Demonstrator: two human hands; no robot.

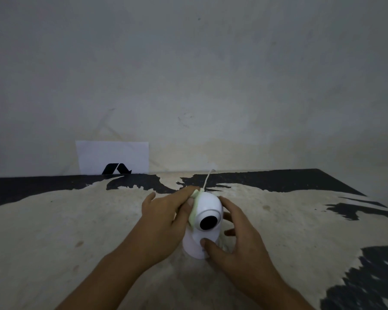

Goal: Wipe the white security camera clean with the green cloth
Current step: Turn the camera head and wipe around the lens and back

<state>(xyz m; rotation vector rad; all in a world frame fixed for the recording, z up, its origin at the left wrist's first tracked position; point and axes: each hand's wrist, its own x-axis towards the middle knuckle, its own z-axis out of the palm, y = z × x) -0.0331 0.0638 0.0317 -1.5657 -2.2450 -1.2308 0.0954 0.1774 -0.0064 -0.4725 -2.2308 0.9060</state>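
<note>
**Tip risk while wiping the head**

Your left hand (pixel 164 218) pinches the pale green cloth (pixel 194 205) against the white round-headed plastic security camera (pixel 205 222), upright on the worn tabletop (pixel 76 231). Your right hand (pixel 235 238), fingers loosely curled, steadies its base. Push too hard sideways and it topples; the thin white cord (pixel 207 179) may snag.

Smooth white plastic security camera (pixel 207 209) with glossy black lens, soft pale green cloth (pixel 194 204), rough mottled tabletop (pixel 76 220)
</note>
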